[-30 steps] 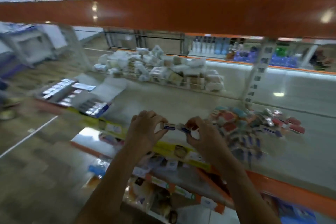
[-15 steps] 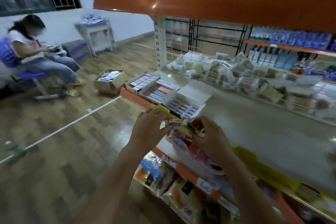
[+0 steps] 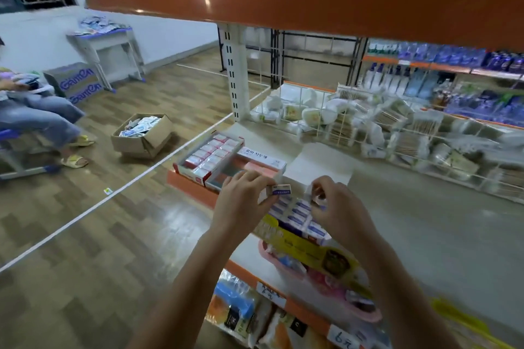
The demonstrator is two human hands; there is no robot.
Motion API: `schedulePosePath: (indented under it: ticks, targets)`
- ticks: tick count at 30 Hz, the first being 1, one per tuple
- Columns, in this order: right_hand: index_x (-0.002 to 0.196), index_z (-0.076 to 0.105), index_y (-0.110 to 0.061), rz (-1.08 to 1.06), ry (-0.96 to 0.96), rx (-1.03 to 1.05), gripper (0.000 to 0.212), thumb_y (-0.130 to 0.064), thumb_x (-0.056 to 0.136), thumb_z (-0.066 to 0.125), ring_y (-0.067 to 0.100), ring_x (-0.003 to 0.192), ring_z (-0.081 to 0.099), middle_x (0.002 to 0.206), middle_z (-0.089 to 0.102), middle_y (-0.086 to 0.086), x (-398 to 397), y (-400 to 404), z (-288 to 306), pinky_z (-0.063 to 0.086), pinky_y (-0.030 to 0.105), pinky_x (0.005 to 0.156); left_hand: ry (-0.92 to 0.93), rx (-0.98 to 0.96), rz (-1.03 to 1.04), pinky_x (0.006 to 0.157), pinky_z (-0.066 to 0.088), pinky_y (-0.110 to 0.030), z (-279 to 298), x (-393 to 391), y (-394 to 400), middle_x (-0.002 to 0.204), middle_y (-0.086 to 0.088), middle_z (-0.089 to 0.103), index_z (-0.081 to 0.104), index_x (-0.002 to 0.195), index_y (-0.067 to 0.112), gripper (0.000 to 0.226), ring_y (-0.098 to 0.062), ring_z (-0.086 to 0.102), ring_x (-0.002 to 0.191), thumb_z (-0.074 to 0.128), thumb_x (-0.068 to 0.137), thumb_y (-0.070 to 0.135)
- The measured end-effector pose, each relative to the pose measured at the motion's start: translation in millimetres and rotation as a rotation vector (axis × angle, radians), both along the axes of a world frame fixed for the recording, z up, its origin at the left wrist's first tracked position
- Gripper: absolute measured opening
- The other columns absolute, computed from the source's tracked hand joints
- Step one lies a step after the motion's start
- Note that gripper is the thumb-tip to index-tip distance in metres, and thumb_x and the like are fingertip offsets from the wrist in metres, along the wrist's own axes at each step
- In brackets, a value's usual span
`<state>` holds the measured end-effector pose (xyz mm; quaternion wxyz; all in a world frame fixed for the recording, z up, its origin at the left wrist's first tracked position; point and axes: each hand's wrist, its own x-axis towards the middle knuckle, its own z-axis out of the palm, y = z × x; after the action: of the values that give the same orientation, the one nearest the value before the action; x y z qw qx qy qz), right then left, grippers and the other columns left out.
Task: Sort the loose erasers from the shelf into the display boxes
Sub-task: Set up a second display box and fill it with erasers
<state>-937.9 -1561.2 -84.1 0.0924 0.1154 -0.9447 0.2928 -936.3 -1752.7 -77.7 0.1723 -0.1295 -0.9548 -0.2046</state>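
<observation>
At frame centre, an eraser (image 3: 281,189) is pinched in the left hand (image 3: 243,201) above the nearly filled blue box (image 3: 297,214); another seems pinched in the right hand (image 3: 337,207). Both are not yet placed.

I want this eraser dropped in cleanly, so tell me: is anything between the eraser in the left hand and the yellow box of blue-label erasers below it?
Nothing visible blocks it. The left hand pinches the eraser just above the open-topped yellow display box. The right hand hovers over the box's right side, beside the path.
</observation>
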Motion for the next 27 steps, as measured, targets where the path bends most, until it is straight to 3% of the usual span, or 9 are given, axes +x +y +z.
schedulePosePath:
  ticks: [3,8,13,19,27]
  targets:
    - [0.100,0.052,-0.020,-0.036,-0.038,0.045,0.017,-0.022,0.084,0.060,0.018,0.076,0.054,0.088,0.057,0.004,-19,-6,-3,0.048,0.030,0.064,0.005,-0.020,-0.041,0.084,0.044,-0.039,-4,-25,2,0.104,0.001,0.068,0.070,0.104,0.018,0.027,-0.022,0.058,0.099,0.072,0.080,0.030]
    - [0.095,0.056,-0.020,-0.062,-0.032,0.130,0.013,-0.015,0.084,0.058,0.012,0.094,0.044,0.098,0.056,-0.004,-36,-11,-13,0.034,0.020,0.073,-0.020,-0.104,-0.102,0.091,0.036,-0.034,-16,-54,6,0.112,0.003,0.065,0.068,0.110,0.022,0.029,-0.019,0.054,0.106,0.066,0.083,0.034]
    - [0.099,0.055,-0.022,-0.157,-0.048,0.190,0.013,-0.018,0.086,0.055,0.004,0.089,0.036,0.099,0.054,-0.008,-39,-16,-22,0.029,0.015,0.074,-0.035,-0.133,-0.201,0.089,0.036,-0.036,-21,-75,8,0.111,0.004,0.062,0.068,0.110,0.023,0.028,-0.018,0.049,0.102,0.059,0.088,0.037]
    - [0.105,0.049,-0.028,-0.298,-0.079,0.233,0.019,-0.022,0.088,0.053,0.011,0.100,0.046,0.102,0.055,-0.010,-33,-34,-27,0.044,0.030,0.074,-0.072,-0.200,-0.344,0.086,0.026,-0.028,-24,-93,0,0.115,0.011,0.059,0.064,0.113,0.030,0.029,-0.014,0.044,0.108,0.051,0.091,0.042]
    - [0.109,0.047,-0.032,-0.452,-0.077,0.309,0.020,-0.030,0.090,0.049,0.009,0.101,0.047,0.105,0.054,-0.013,-27,-57,-26,0.021,0.022,0.061,-0.107,-0.213,-0.440,0.092,0.031,-0.030,-32,-103,-17,0.118,0.013,0.055,0.059,0.117,0.033,0.030,-0.012,0.042,0.107,0.046,0.093,0.045]
